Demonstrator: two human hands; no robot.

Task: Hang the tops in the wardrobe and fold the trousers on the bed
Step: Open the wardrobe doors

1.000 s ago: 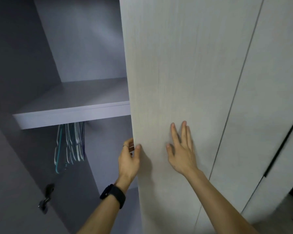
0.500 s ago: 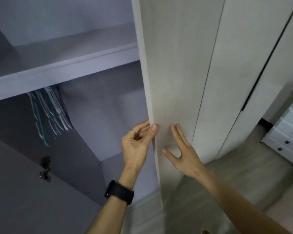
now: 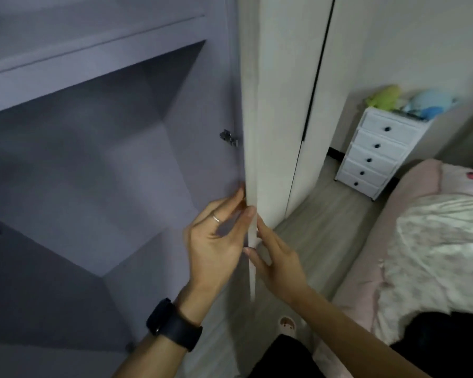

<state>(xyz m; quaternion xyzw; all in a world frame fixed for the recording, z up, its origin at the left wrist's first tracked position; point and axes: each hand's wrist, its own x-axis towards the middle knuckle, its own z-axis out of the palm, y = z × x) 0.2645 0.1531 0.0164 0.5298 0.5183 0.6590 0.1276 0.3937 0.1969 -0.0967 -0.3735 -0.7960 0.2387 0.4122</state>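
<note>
The wardrobe (image 3: 99, 148) stands open on the left, grey inside, with a shelf (image 3: 93, 58) near the top. Its pale door (image 3: 253, 132) is seen almost edge-on in the middle. My left hand (image 3: 216, 246), with a ring and a black wrist band, pinches the door's edge between thumb and fingers. My right hand (image 3: 277, 264) lies flat against the door's outer face, fingers spread. The bed (image 3: 421, 241) with a pink sheet and a pale crumpled quilt is at the right. A dark garment (image 3: 443, 339) lies on the bed's near corner.
A white chest of drawers (image 3: 377, 156) stands against the far wall, with a green and a blue soft toy (image 3: 429, 102) on top. Grey wood floor (image 3: 325, 219) runs between wardrobe and bed. A door hinge (image 3: 228, 137) shows inside. My slippered foot (image 3: 287, 324) is below.
The door has swung further open, from facing me to edge-on. My view has turned right and down, bringing the bed and drawers in. The hangers have slid out at the left.
</note>
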